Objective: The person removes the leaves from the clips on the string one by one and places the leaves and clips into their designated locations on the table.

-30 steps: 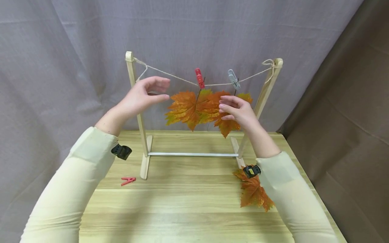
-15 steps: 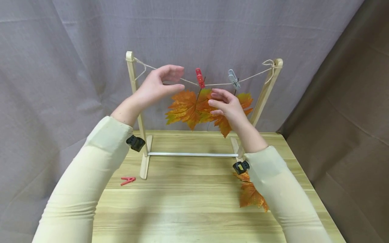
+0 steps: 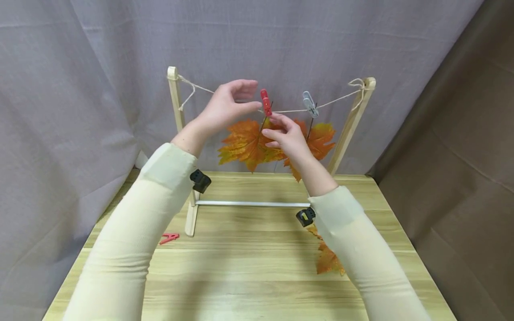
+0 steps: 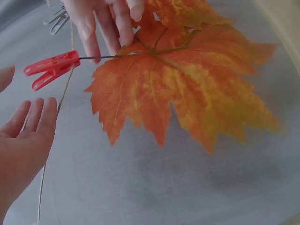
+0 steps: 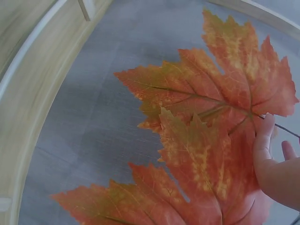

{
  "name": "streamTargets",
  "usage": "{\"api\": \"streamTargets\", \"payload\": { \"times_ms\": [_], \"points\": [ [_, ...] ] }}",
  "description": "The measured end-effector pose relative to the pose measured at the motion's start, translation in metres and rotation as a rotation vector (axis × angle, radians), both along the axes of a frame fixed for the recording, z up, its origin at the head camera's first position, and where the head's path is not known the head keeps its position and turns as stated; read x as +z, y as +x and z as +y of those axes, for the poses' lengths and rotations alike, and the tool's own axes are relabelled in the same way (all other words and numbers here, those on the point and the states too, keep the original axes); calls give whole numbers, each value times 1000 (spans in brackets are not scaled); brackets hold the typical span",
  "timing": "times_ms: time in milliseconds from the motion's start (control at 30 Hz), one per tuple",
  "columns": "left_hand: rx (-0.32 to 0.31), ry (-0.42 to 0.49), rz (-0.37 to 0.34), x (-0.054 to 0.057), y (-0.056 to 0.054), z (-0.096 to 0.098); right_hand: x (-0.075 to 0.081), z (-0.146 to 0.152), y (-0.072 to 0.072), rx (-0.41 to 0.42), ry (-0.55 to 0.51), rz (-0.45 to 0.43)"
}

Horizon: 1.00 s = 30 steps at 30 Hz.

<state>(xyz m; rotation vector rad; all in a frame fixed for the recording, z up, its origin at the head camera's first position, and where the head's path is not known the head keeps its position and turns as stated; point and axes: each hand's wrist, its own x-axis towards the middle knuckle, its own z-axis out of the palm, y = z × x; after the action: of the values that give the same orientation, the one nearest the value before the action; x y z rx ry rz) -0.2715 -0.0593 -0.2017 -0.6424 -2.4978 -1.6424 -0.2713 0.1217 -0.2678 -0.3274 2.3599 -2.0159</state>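
Observation:
A red clothespin fastens the stem of an orange maple leaf to a string. My left hand is just left of this clothespin; in the left wrist view its thumb and fingers are spread around the clothespin's handles, apart from it. Below the clothespin, my right hand has its fingers beside the stem, in front of the leaves; whether they touch the stem I cannot tell. A grey clothespin clips a second maple leaf farther right, partly covered by the right hand.
The string runs between two wooden posts, joined low down by a white rod. On the wooden table lie a red clothespin at left and another maple leaf, partly under the right forearm. A grey curtain hangs behind.
My left hand has moved right and slightly up to the red clothespin on the string. My right hand has moved left and up, from before the second leaf to the first leaf's stem.

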Motion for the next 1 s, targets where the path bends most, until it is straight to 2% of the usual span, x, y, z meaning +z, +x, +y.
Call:
{"api": "streamTargets", "payload": {
  "times_ms": [200, 467, 600, 900, 1000],
  "points": [
    [-1, 15, -14, -3, -3, 11, -1, -7, -1, -17, 98, 56],
    [12, -11, 31, -1, 0, 24, -2, -9, 1, -100, 158, 198],
    [28, -10, 42, 0, 1, 26, -2, -8, 1, -102, 164, 195],
    [57, 4, 5, -3, 1, 24, -4, -6, -1, -90, 160, 170],
    [60, 9, 14, -4, 0, 24, -4, -7, 0, -86, 142, 174]
  ]
}}
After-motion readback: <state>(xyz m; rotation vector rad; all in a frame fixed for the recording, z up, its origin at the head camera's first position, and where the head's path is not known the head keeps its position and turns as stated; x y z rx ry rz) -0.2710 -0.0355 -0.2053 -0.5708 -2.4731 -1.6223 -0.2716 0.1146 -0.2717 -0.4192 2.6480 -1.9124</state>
